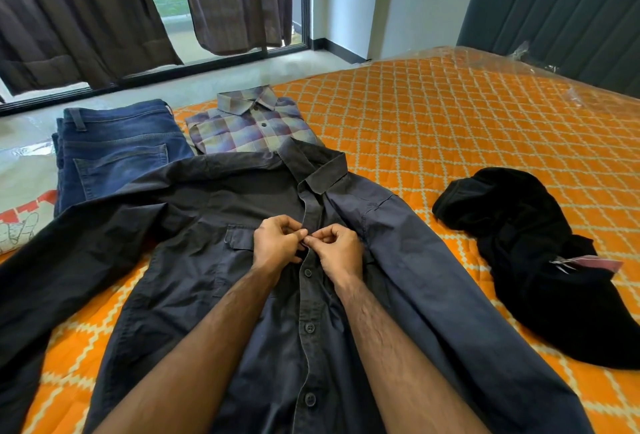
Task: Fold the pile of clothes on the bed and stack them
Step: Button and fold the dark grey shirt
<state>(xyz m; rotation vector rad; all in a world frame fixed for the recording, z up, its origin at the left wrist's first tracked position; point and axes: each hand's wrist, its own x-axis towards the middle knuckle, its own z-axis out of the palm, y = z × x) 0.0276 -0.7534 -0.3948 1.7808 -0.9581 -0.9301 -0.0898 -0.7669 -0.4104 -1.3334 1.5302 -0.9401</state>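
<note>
A dark navy button-up shirt (194, 225) lies spread face up on the orange quilted bed (433, 121), sleeves out to both sides. My left hand (277, 243) and my right hand (341, 248) meet at the placket below the collar, and both pinch the fabric at a button there. Beyond the collar lies a folded plaid shirt (249, 125). Folded blue jeans (114, 146) sit to its left. A crumpled black garment (526, 246) lies unfolded on the right of the bed.
The bed's far part is wrapped in clear plastic (519, 66). A dark headboard (561, 7) stands at the right. Past the bed's left edge are floor, a glass sliding door and dark curtains (69, 10). A printed cloth (20, 225) lies at the left edge.
</note>
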